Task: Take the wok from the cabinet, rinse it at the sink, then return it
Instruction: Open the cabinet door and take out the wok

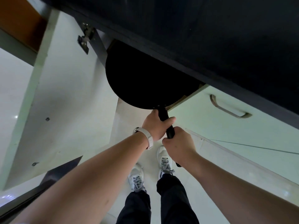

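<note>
both the left hand and right hand closed on the black wok handle; risk: rim striking the open cabinet door at 9 o'clock.

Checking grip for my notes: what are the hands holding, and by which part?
Both hands, left hand and right hand, grip the black wok by its handle.

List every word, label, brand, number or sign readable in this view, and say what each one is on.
None can be read.
Round black wok with its black handle: no marking shows.
White wristband on the left hand: no legible text.
Pale green cabinet door: blank.
White laced shoes: no brand legible.
</note>
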Motion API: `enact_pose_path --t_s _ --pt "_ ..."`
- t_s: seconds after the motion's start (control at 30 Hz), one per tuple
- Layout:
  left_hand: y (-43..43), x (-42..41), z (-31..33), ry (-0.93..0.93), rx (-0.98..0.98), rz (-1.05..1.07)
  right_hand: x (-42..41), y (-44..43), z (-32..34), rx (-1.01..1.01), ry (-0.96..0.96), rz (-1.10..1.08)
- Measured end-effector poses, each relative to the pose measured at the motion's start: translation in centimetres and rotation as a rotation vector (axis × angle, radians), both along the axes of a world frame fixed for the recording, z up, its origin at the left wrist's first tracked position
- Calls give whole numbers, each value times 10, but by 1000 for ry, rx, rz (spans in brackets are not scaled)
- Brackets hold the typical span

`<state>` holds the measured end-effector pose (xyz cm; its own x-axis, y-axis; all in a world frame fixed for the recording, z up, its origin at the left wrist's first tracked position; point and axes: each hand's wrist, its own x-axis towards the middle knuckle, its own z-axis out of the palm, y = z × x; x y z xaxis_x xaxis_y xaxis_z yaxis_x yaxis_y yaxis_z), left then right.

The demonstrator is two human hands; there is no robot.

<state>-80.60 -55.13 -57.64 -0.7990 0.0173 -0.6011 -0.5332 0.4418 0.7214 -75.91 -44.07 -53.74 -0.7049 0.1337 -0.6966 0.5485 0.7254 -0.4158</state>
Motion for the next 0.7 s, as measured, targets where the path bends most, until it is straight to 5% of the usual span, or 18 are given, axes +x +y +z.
enact_pose_path --t_s 0.7 --pt "8 97 50 -99 88 167 76 13 61 35 -65 137"
